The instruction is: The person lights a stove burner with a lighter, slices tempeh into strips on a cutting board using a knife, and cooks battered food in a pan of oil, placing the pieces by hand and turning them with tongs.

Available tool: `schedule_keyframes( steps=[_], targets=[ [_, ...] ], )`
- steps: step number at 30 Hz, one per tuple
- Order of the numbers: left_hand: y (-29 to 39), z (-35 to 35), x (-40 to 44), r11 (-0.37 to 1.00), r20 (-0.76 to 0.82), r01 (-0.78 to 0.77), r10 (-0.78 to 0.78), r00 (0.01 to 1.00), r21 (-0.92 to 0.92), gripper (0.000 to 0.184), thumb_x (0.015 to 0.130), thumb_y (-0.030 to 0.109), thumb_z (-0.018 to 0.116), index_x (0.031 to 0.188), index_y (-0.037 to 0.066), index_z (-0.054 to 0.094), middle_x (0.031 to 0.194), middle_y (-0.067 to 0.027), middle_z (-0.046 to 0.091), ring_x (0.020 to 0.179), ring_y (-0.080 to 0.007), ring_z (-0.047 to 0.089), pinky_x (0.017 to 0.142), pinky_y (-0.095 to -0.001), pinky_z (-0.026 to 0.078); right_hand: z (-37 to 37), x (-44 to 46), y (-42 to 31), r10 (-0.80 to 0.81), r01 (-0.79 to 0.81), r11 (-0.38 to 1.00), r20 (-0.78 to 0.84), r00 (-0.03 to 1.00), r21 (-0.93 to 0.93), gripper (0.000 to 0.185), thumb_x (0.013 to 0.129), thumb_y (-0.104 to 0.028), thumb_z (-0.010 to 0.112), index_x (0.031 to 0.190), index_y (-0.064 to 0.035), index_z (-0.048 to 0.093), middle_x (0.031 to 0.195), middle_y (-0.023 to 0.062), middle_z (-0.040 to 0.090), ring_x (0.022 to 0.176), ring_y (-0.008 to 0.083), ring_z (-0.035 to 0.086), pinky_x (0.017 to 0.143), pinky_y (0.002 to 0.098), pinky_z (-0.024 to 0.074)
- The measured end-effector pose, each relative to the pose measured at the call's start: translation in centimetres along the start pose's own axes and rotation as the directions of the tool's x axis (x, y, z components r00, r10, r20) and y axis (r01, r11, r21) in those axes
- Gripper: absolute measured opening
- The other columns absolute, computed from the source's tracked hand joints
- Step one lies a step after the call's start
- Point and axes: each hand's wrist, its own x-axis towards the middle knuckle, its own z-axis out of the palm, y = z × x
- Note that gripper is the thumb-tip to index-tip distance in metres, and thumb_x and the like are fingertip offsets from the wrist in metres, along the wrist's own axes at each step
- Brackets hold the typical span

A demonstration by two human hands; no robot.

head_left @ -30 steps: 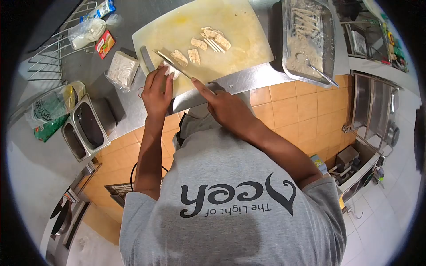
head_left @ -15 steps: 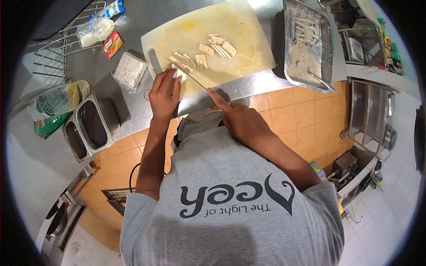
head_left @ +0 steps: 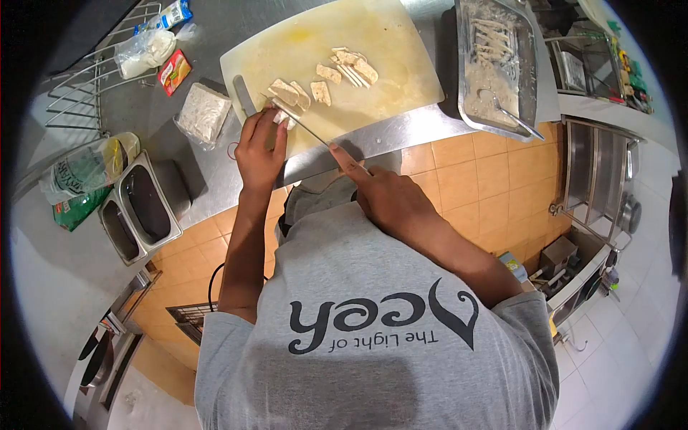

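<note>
My right hand (head_left: 390,193) is closed round the handle of a knife (head_left: 304,127), index finger along its spine. The blade slants up and left over the cutting board (head_left: 387,43). My left hand (head_left: 258,152) pinches a pale block (head_left: 284,120) at the board's near left edge, against the blade. Cut slices (head_left: 294,94) lie just beyond the blade. Farther right on the board are a loose piece (head_left: 320,92), another piece (head_left: 328,73) and a cluster of slices and thin strips (head_left: 355,67).
A wrapped block (head_left: 203,115), a red packet (head_left: 174,72) and a plastic bag (head_left: 145,54) lie left of the board. A metal tray (head_left: 464,107) with strips, pale mix and a spoon stands right. Metal containers (head_left: 172,233) are at the near left.
Since a second ago, both hands and the knife have shifted slightly right and down relative to the board, and another slice stands apart beyond the blade. The camera view has moved a little.
</note>
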Motion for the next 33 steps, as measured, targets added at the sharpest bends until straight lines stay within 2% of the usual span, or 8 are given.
schedule_keyframes(
  steps=[6,9,15,18,21,27,33],
  targets=[
    [-0.5,0.2,0.0,0.999,-0.010,-0.043,0.043,0.999,-0.012,0.026,0.082,0.009,0.069,0.107,0.004,0.067,0.105,-0.0126,0.066,0.095,-0.0303,0.066,0.078,-0.0370,0.055,1.2,-0.2,0.0,-0.051,0.050,0.999,-0.107,0.993,-0.015,0.076,0.087,-0.008,0.052,0.151,-0.0312,0.018,0.091,0.0254,0.061,0.077,0.0451,0.063,0.068,0.0532,0.0528],
    [-0.4,0.0,0.2,0.999,0.010,-0.036,0.036,0.999,0.033,0.027,0.081,0.010,0.070,0.107,0.005,0.067,0.106,-0.0119,0.066,0.094,-0.0297,0.067,0.077,-0.0371,0.055,0.6,-0.4,-0.7,-0.039,0.036,0.997,-0.043,0.998,-0.067,0.071,0.089,-0.012,0.051,0.152,-0.0221,0.019,0.098,0.0272,0.061,0.072,0.0411,0.066,0.059,0.0471,0.0560],
    [-0.4,-0.2,0.3,0.998,0.037,-0.029,0.026,0.999,0.060,0.028,0.080,0.009,0.071,0.108,0.005,0.067,0.106,-0.0101,0.067,0.092,-0.0288,0.067,0.077,-0.0377,0.055,1.2,-0.4,-0.6,-0.035,0.027,0.994,-0.078,0.996,-0.102,0.069,0.091,-0.011,0.048,0.152,-0.0231,0.018,0.094,0.0249,0.061,0.069,0.0387,0.067,0.055,0.0454,0.0564],
    [-0.3,-0.1,0.3,0.999,0.030,-0.033,0.032,0.999,0.031,0.028,0.080,0.009,0.071,0.108,0.005,0.067,0.106,-0.0112,0.067,0.093,-0.0292,0.067,0.077,-0.0374,0.055,1.2,-0.5,-0.7,-0.048,0.043,0.997,-0.082,0.995,-0.063,0.068,0.091,-0.010,0.048,0.152,-0.0233,0.019,0.092,0.0240,0.061,0.068,0.0378,0.067,0.054,0.0443,0.0565],
    [-0.5,0.0,0.2,1.000,0.026,-0.031,0.031,0.999,0.003,0.027,0.081,0.008,0.071,0.108,0.004,0.067,0.106,-0.0131,0.067,0.094,-0.0296,0.067,0.078,-0.0373,0.055,1.2,-0.3,-1.0,0.001,-0.003,0.999,-0.031,1.000,-0.038,0.068,0.091,-0.009,0.048,0.152,-0.0231,0.020,0.092,0.0238,0.062,0.071,0.0383,0.068,0.056,0.0441,0.0570],
    [-0.5,-0.1,0.3,0.999,0.054,-0.033,0.032,0.998,0.032,0.026,0.081,0.007,0.071,0.106,0.002,0.068,0.106,-0.0146,0.068,0.096,-0.0294,0.066,0.081,-0.0372,0.054,0.4,-0.5,-0.9,-0.006,0.005,1.000,0.009,1.000,0.012,0.069,0.091,-0.008,0.049,0.152,-0.0226,0.020,0.093,0.0236,0.062,0.075,0.0380,0.068,0.059,0.0432,0.0575],
    [-1.0,0.1,0.1,0.998,0.038,-0.053,0.051,0.998,0.041,0.024,0.080,0.005,0.072,0.103,0.000,0.069,0.105,-0.0153,0.069,0.095,-0.0290,0.067,0.082,-0.0365,0.054,0.7,-0.3,-0.5,-0.022,0.023,1.000,-0.030,0.999,0.012,0.070,0.091,-0.008,0.049,0.152,-0.0245,0.018,0.089,0.0232,0.062,0.074,0.0387,0.068,0.060,0.0439,0.0574]
  ],
)
